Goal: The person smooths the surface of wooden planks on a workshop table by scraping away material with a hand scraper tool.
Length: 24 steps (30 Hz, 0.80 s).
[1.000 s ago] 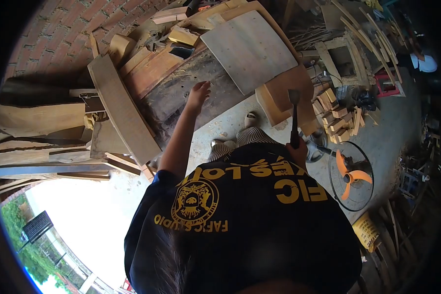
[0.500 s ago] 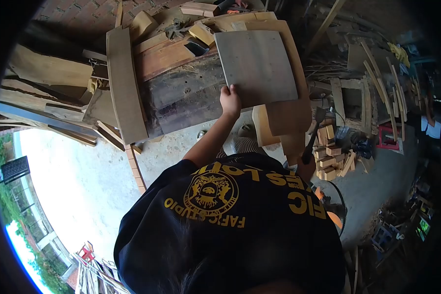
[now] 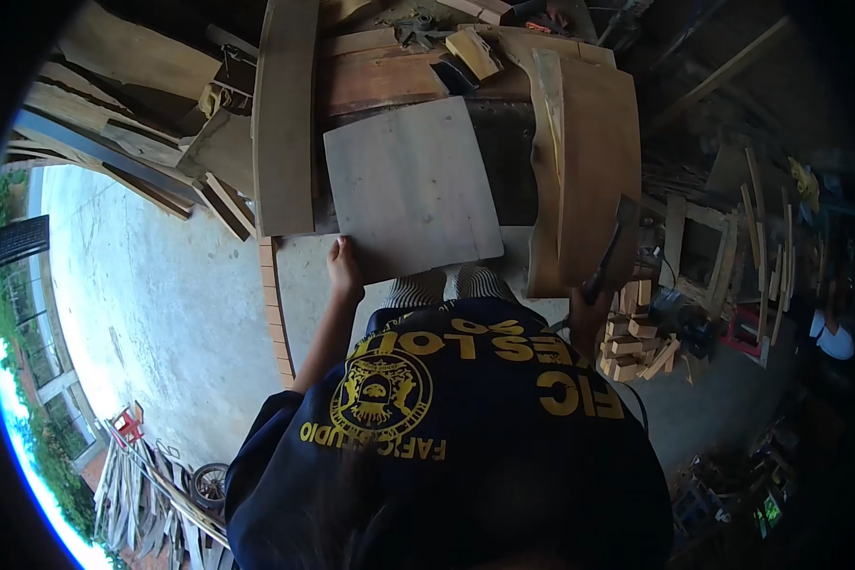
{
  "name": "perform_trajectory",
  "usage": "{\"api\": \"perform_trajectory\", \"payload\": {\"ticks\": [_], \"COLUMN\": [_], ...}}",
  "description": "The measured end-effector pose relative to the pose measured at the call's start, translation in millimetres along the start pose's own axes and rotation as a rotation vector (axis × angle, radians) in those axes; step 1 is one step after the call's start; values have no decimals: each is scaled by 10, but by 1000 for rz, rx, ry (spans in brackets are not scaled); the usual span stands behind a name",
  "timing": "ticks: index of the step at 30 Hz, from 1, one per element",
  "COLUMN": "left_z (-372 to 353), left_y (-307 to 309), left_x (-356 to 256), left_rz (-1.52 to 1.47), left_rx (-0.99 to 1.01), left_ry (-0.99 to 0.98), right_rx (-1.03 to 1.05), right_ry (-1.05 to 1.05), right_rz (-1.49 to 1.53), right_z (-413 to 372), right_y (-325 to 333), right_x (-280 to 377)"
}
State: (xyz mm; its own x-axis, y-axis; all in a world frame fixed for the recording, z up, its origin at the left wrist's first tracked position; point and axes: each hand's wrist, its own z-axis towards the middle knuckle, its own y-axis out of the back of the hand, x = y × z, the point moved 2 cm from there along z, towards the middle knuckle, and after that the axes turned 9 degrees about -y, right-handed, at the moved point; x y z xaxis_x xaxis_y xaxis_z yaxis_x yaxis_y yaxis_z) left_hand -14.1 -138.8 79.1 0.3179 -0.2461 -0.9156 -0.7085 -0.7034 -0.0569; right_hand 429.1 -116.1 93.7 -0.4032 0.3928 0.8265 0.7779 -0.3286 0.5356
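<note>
My left hand (image 3: 345,269) grips the lower left corner of a square greyish wooden board (image 3: 413,185), thumb on its upper face. The board overlaps the dark worktable in this view, its lower edge close in front of my striped trouser legs. In my right hand (image 3: 589,309), low on the right, is a dark long-handled tool with a flat flared head (image 3: 621,220). That head points up and away, overlapping a brown curved wooden panel (image 3: 598,161) at the right end of the table.
A long wooden plank (image 3: 290,114) lies across the table's left end. Offcuts (image 3: 473,54) and a metal clamp-like part (image 3: 420,28) sit at the back. Wood blocks (image 3: 636,342) are piled on the floor at right. Someone in a white top (image 3: 834,334) is at far right.
My left hand has moved the square board left and nearer to me, off the right-hand panels. The tool stays in my right hand. The view has shifted.
</note>
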Motion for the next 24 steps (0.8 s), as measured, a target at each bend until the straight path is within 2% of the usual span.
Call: {"api": "perform_trajectory", "payload": {"ticks": [1, 3, 6, 7, 9, 12, 15, 16, 18, 20, 22, 23, 24], "left_z": [31, 128, 365, 420, 497, 632, 772, 823, 907, 1021, 1094, 1175, 1134], "left_y": [95, 260, 337, 305, 221, 20, -128, -124, -139, -102, -87, -76, -123], "left_x": [56, 208, 402, 430, 496, 626, 536, 516, 422, 382, 395, 461, 430], "left_rz": [41, 116, 252, 260, 256, 192, 485, 492, 666, 782, 1128, 1061, 1068], "left_rx": [-35, -91, -116, -108, -109, -116, -120, -123, -67, -4, 53, 127, 136], "left_ry": [14, 44, 24, -18, -1, 33, -83, -82, -117, -87, -310, -188, -186], "right_rx": [6, 91, 187, 192, 278, 354, 314, 319, 461, 479, 489, 490, 491], "right_ry": [6, -130, -145, -146, -56, -53, 26, 22, -107, -94, -84, -117, -152], "right_rz": [-5, -38, -55, -58, -121, -231, -326, -324, -312, -338, -362, -438, -513], "right_z": [26, 70, -20, -59, -138, -214, -319, -346, -404, -489, -560, -586, -605], "right_y": [-60, -191, -327, -362, -396, -417, -442, -443, -440, -444, -475, -499, -513], "right_x": [-36, -189, -3, 34, 85, -17, -128, -137, -123, 170, 425, 505, 542]}}
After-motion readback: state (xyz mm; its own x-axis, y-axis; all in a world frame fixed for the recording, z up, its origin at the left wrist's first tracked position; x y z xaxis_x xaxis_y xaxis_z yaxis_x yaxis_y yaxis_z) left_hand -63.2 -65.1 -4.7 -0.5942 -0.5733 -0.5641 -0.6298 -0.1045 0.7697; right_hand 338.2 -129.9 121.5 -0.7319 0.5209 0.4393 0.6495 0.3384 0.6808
